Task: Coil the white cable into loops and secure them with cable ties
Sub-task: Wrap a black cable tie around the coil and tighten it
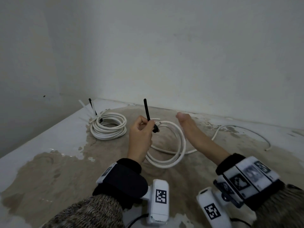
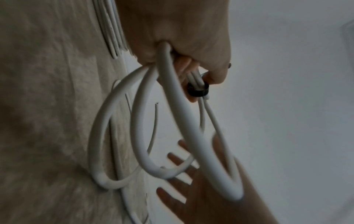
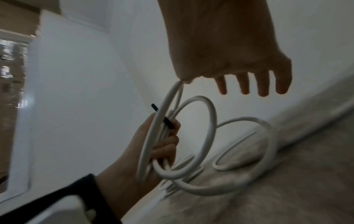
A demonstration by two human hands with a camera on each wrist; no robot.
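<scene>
In the left hand [image 1: 139, 134], gripped at the top: the loops of white cable [image 1: 166, 145], ringed there by a black cable tie [image 1: 148, 115] standing upward. Just right of it, the right hand [image 1: 189, 127], fingers straight, holding nothing. Beyond the left hand, on the counter [image 1: 49, 162], a finished tied coil [image 1: 108, 127].

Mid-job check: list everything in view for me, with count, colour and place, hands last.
Held coil: one, white, few loose loops, gripped at the top by the left hand, lower loops near the surface.
Black cable tie: one, wrapped round the held coil's top, tail pointing up.
Finished coil: one, white, on the surface at far left, tied with black and white ties.
Loose cable: one, thin, white, lying at right.
Surface: one, tan with white patches, meeting a white wall.
Left hand: grips the held coil and tie.
Right hand: fingers extended, holding nothing.
</scene>
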